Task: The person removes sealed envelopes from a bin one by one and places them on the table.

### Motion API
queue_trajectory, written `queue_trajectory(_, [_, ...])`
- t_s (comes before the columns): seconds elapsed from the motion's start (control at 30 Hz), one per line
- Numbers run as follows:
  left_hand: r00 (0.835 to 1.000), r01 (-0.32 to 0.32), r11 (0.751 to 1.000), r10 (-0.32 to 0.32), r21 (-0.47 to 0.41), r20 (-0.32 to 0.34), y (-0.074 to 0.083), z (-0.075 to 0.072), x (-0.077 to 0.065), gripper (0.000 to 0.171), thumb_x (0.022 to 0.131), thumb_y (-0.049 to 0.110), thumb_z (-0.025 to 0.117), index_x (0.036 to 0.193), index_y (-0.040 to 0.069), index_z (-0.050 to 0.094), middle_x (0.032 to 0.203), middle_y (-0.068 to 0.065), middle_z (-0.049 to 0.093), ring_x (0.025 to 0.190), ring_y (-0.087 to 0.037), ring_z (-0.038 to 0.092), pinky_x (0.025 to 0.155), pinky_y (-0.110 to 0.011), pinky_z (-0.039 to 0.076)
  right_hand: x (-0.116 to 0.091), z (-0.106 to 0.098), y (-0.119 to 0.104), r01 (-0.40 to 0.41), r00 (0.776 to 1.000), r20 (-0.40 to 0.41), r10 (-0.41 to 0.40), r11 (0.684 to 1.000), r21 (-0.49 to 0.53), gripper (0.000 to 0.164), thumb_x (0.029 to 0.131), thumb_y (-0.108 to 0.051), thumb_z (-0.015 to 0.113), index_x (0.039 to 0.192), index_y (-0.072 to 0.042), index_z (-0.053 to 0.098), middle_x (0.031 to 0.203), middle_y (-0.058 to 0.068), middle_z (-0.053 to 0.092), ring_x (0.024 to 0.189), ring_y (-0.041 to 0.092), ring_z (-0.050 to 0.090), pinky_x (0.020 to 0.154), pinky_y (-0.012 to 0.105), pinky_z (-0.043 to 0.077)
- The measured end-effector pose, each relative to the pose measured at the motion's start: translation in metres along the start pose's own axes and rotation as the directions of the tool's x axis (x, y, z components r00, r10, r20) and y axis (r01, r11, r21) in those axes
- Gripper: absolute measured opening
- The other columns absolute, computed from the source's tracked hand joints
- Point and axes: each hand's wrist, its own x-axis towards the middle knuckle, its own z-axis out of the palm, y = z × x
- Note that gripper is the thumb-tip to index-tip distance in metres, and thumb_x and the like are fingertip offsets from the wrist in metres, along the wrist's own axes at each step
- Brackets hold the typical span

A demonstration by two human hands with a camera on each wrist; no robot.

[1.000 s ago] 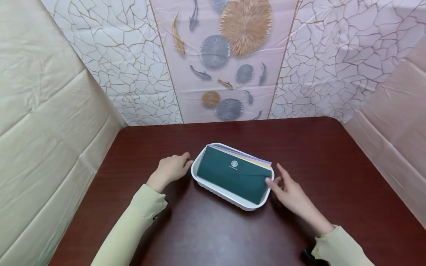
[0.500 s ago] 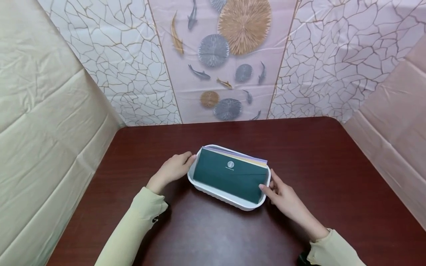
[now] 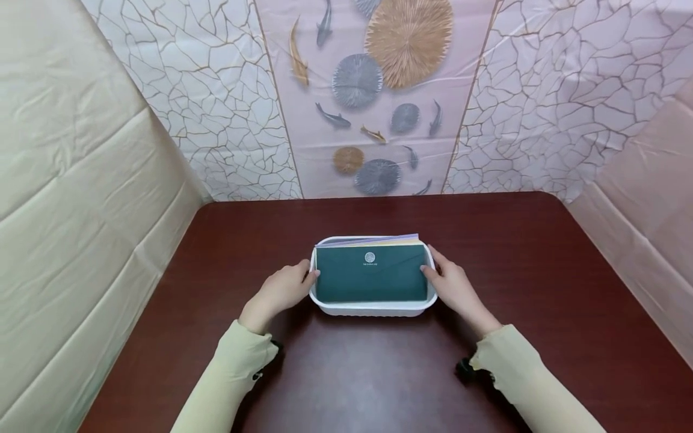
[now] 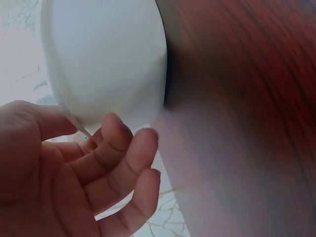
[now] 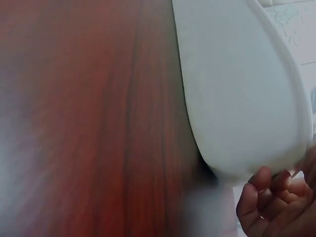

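A white tray point(image 3: 373, 310) stands on the table, its long side level across the head view. Inside it lies a dark green envelope point(image 3: 373, 279) with a small white emblem. Edges of a yellow envelope point(image 3: 395, 243) and a purple envelope point(image 3: 408, 237) show behind it. My left hand point(image 3: 284, 288) grips the tray's left end, thumb over the rim; in the left wrist view, curled fingers point(image 4: 143, 148) sit by the white wall. At the right end, my right hand point(image 3: 457, 288) pinches the rim, its fingertips point(image 5: 264, 175) under the edge in the right wrist view.
The dark red wooden table point(image 3: 368, 373) reaches back to a patterned cloth point(image 3: 379, 120) hanging behind it. Pale cloth walls point(image 3: 81, 198) stand on the left and right sides.
Both hands have come onto the tray's ends and taken hold of the rim. The tray has turned from slanted to straight, its right end swinging away from me, with the envelopes inside.
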Motion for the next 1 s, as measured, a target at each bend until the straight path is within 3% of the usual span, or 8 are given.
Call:
queue_trajectory(0.13, [0.999, 0.039, 0.999, -0.039, 0.013, 0.016, 0.000, 0.000, 0.007, 0.031, 0.100, 0.037, 0.039, 0.103, 0.009, 0.051, 0.070, -0.003, 0.052, 0.064, -0.019, 0.052, 0.061, -0.037, 0.042, 0.006, 0.007, 0.003, -0.043, 0.999, -0.014, 0.043, 0.998, 0.038, 0.058, 0.098, -0.024, 0.048, 0.149, -0.004, 0.030, 0.137, 0.026, 0.044, 0.111, 0.034, 0.052, 0.085, 0.046, 0.046])
queue_trajectory(0.5, [0.998, 0.058, 0.998, -0.057, -0.031, 0.033, -0.007, 0.004, 0.025, 0.031, 0.102, 0.031, 0.033, 0.111, 0.004, 0.045, 0.077, -0.005, 0.055, 0.073, -0.019, 0.056, 0.065, -0.038, 0.044, 0.021, 0.011, 0.002, -0.053, 0.998, -0.034, 0.055, 0.996, 0.066, 0.057, 0.098, -0.024, 0.047, 0.149, -0.006, 0.031, 0.139, 0.025, 0.042, 0.114, 0.034, 0.050, 0.085, 0.045, 0.046])
queue_trajectory(0.67, [0.997, 0.049, 0.998, -0.047, -0.044, 0.055, -0.001, 0.005, 0.031, 0.031, 0.102, 0.032, 0.032, 0.111, 0.004, 0.043, 0.077, -0.005, 0.055, 0.074, -0.019, 0.055, 0.066, -0.038, 0.044, 0.021, 0.003, 0.005, -0.075, 0.996, -0.043, 0.078, 0.994, 0.076, 0.057, 0.098, -0.025, 0.047, 0.149, -0.006, 0.031, 0.137, 0.025, 0.044, 0.112, 0.033, 0.051, 0.084, 0.045, 0.046])
queue_trajectory(0.87, [0.996, 0.040, 0.996, -0.034, -0.074, 0.080, 0.000, 0.007, 0.030, 0.033, 0.102, 0.032, 0.031, 0.113, 0.003, 0.042, 0.076, -0.006, 0.054, 0.072, -0.019, 0.054, 0.066, -0.036, 0.043, 0.018, 0.001, 0.003, -0.084, 0.995, -0.046, 0.087, 0.994, 0.065, 0.057, 0.097, -0.025, 0.050, 0.148, -0.005, 0.033, 0.120, 0.023, 0.055, 0.098, 0.030, 0.054, 0.078, 0.040, 0.048])
queue_trajectory(1.0, [0.993, 0.080, 0.996, -0.075, -0.051, 0.096, -0.002, 0.007, 0.027, 0.032, 0.102, 0.031, 0.030, 0.112, 0.003, 0.042, 0.074, -0.006, 0.053, 0.068, -0.019, 0.053, 0.063, -0.036, 0.042, 0.020, 0.001, -0.001, -0.006, 0.998, -0.065, 0.006, 1.000, -0.011, 0.062, 0.093, -0.023, 0.058, 0.147, -0.004, 0.034, 0.105, 0.017, 0.052, 0.087, 0.027, 0.050, 0.071, 0.037, 0.044])
